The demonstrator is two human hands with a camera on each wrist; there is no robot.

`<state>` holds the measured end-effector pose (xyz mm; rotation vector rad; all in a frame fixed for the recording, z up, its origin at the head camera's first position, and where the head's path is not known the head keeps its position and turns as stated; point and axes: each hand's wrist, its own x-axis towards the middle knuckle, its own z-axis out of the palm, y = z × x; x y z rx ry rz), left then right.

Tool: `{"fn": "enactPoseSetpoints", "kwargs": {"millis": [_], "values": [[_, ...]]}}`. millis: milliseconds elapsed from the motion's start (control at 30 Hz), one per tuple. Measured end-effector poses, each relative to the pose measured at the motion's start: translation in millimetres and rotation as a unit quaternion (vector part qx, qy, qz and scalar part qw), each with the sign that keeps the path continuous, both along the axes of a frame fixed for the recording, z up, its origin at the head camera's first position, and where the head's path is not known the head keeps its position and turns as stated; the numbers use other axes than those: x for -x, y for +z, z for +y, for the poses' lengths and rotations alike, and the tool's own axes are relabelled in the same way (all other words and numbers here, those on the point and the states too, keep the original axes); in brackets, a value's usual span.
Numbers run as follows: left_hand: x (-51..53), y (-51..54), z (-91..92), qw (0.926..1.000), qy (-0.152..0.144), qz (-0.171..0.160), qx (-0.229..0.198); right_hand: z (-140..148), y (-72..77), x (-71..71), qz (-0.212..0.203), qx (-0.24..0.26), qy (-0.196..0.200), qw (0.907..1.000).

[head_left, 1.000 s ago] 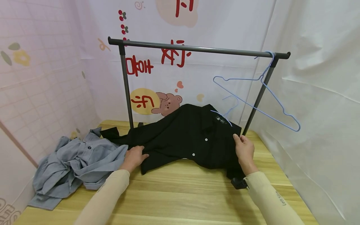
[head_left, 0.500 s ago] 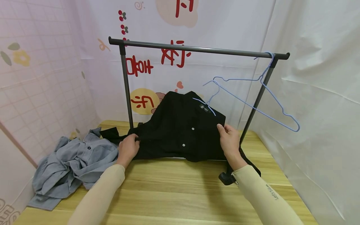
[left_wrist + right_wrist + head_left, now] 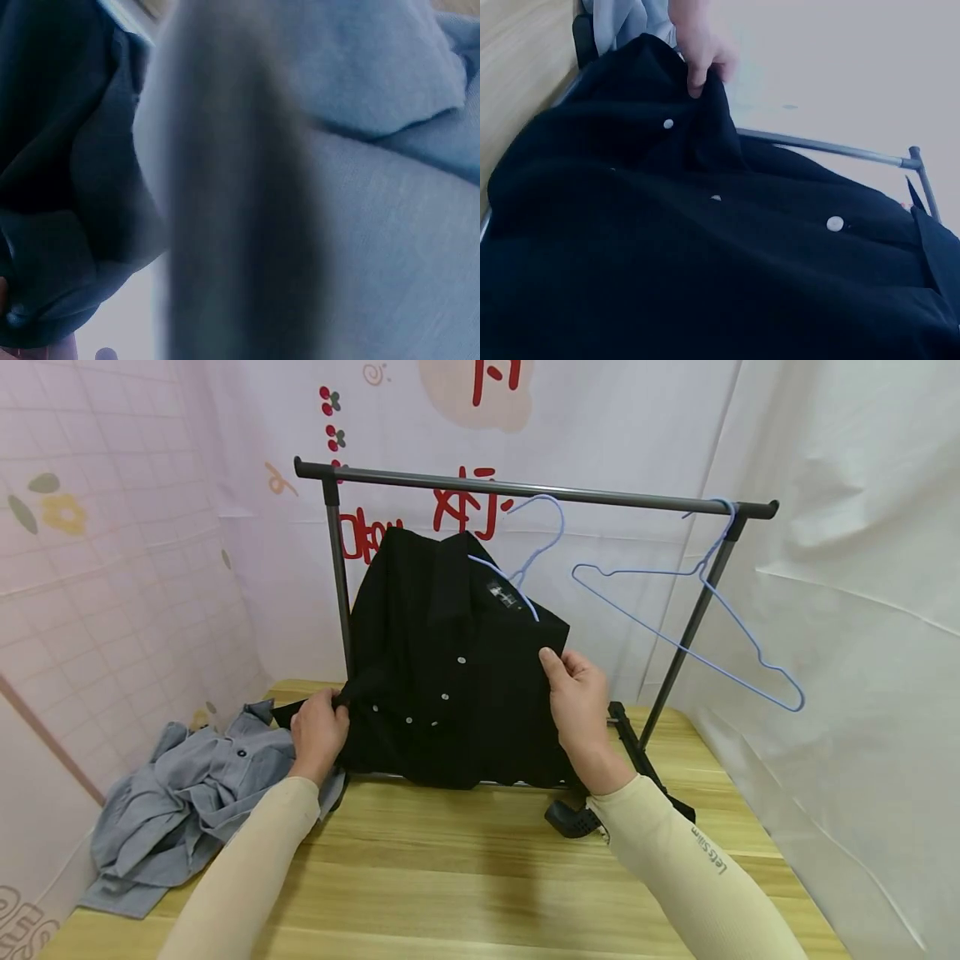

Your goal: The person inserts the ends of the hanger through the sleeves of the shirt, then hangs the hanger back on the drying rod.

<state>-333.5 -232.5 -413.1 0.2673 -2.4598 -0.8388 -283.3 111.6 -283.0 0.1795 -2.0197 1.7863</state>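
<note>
A black button-up shirt point(image 3: 408, 618) with white buttons is held up in front of the rack, a blue wire hanger point(image 3: 526, 568) inside its collar. The hanger's hook stands just below the rack's bar in the head view; whether they touch, I cannot tell. My right hand point(image 3: 583, 710) grips the shirt near its right shoulder, thumb on the front. Lower down at the left, my left hand point(image 3: 318, 731) pinches a fold of the black cloth. The right wrist view shows that left hand point(image 3: 705, 49) on the shirt point(image 3: 630, 247) too. In the left wrist view, a blurred dark shape covers the middle.
A second blue hanger point(image 3: 633, 572) hangs at the right end of the dark metal rack point(image 3: 420, 479). A crumpled grey-blue shirt point(image 3: 191, 793) lies on the wooden table point(image 3: 420, 877) at the left. The rack's black foot point(image 3: 573, 820) sticks out near my right forearm.
My right hand has lifted the black shirt and its hanger up and to the left, toward the bar. The left hand has shifted left and slightly up and now pinches the cloth.
</note>
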Motion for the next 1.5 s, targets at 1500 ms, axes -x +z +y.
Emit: {"fn": "enactPoseSetpoints", "kwargs": {"millis": [1500], "values": [[-12.8, -16.9, -28.9, 0.9866, 0.070, 0.090, -0.117, 102.6, -89.7, 40.0, -0.130, 0.054, -0.177, 0.9741]]}}
